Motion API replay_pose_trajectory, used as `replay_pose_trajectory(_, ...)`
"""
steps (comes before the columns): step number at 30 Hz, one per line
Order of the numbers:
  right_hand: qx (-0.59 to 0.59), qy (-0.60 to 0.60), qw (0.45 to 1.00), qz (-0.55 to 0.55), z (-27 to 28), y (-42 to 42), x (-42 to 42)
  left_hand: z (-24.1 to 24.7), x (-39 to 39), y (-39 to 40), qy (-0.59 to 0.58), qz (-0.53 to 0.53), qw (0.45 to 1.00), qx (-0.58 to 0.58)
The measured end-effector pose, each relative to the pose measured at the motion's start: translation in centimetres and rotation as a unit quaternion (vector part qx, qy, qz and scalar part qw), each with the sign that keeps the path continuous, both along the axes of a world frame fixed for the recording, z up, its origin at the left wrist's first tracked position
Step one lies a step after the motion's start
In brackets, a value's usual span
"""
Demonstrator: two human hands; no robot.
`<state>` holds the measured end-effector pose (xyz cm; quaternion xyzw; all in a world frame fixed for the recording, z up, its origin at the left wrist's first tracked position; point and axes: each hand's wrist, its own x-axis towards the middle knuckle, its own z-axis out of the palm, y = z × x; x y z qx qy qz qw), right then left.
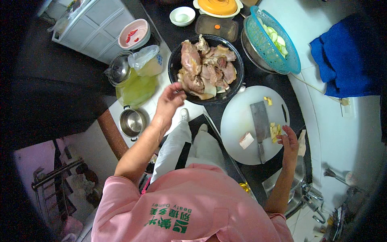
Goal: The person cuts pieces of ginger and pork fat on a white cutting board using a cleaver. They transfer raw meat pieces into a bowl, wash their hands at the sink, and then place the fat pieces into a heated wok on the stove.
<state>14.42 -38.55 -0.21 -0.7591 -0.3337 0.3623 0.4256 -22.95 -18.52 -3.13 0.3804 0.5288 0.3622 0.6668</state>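
My left hand (173, 98) hovers at the near-left rim of a black bowl (240, 79), fingers loosely curled and nothing visible in them. Large pieces of pale cooked-looking meat (191, 60) fill that bowl. My right hand (288, 139) is at the right edge of a round white cutting board (234, 116), fingers apart beside chopped yellowish pieces (274, 132), possibly ginger. A cleaver (260, 119) lies flat on the board, its handle towards me. To its left rests a small pale block (246, 140), perhaps fatty meat. More yellow bits (268, 100) sit near the board's far edge.
A blue plastic basket (290, 62) of sliced green vegetable leans over a metal bowl at the back right. Behind the black bowl are a lidded container (208, 28) and a white bowl (182, 16). A steel pot (132, 122) stands left; a sink (297, 172) lies right.
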Motion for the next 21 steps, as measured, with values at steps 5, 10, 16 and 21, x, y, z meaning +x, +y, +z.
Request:
replay_pose_trajectory(5, 0.024, 0.049, 0.998, -0.007, 0.0, -2.6, -0.6, 1.0, 0.8, -5.1, -0.007, -0.065, 0.994, -0.090)
replay_pose_trajectory(10, 0.037, 0.167, 0.973, -0.153, 1.2, -6.0, -1.8, 0.2, 0.5, -6.6, -0.021, -0.129, 0.984, -0.123)
replay_pose_trajectory(16, -0.047, 0.167, 0.964, -0.201, 0.0, -15.9, -3.8, -2.0, 2.2, -8.4, 0.031, -0.169, 0.975, -0.140)
replay_pose_trajectory(21, -0.050, 0.152, 0.928, -0.337, -2.1, -27.9, -0.8, -1.5, 6.8, -13.8, 0.002, -0.234, 0.958, -0.164)
